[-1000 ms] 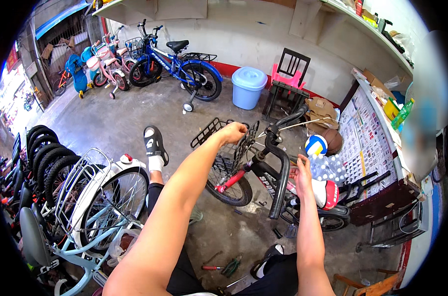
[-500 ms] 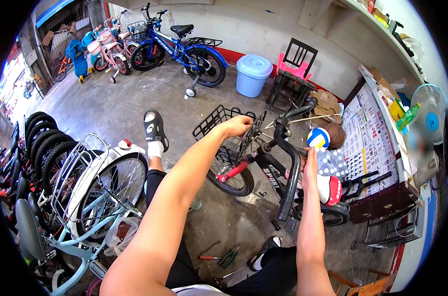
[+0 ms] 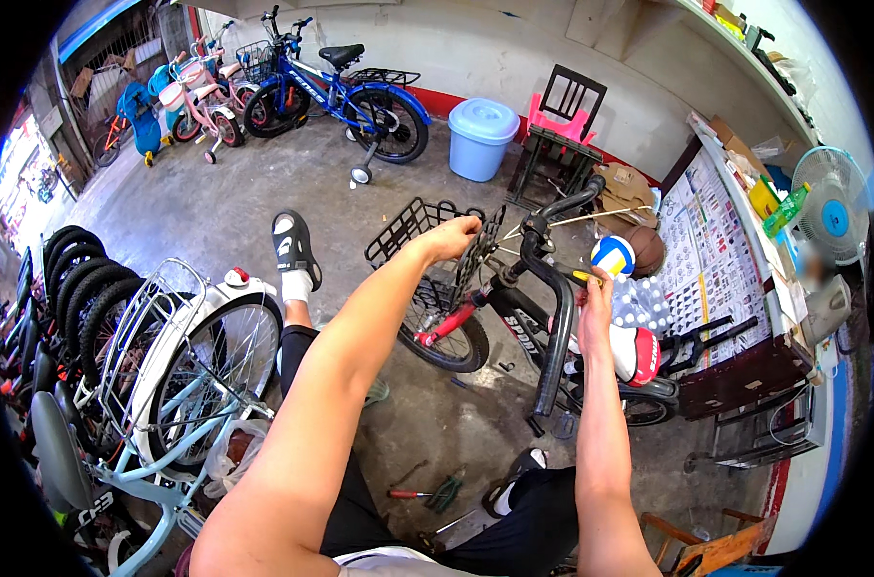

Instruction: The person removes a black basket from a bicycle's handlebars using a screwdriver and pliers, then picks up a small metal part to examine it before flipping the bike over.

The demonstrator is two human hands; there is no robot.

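In front of me stands a small bicycle with a black frame (image 3: pixel 519 322), a red fork (image 3: pixel 444 325) and a black handlebar (image 3: pixel 560 332). A black basket (image 3: pixel 398 237) sits at its front. My left hand (image 3: pixel 453 238) is closed on the basket's rear edge, its fingertips partly hidden. To the right of the handlebar, my right hand (image 3: pixel 595 306) pinches a small yellow object (image 3: pixel 587 277). Its kind cannot be made out. The bicycle's white and red saddle (image 3: pixel 639 358) is just beyond my right wrist.
Pliers (image 3: pixel 445 493) and a red-handled tool (image 3: pixel 410 494) lie on the floor between my feet. A light blue bicycle (image 3: pixel 158 486) and several tires (image 3: pixel 81 288) crowd the left. Balls (image 3: pixel 613 256), bottles (image 3: pixel 639 306) and a paper-covered cabinet (image 3: pixel 716 260) stand right. A blue bin (image 3: pixel 482 141) is behind.
My right hand has gone from straight, flat fingers to a pinch, and the yellow object now shows in it. My left hand stays at the basket. The whole view has shifted slightly.
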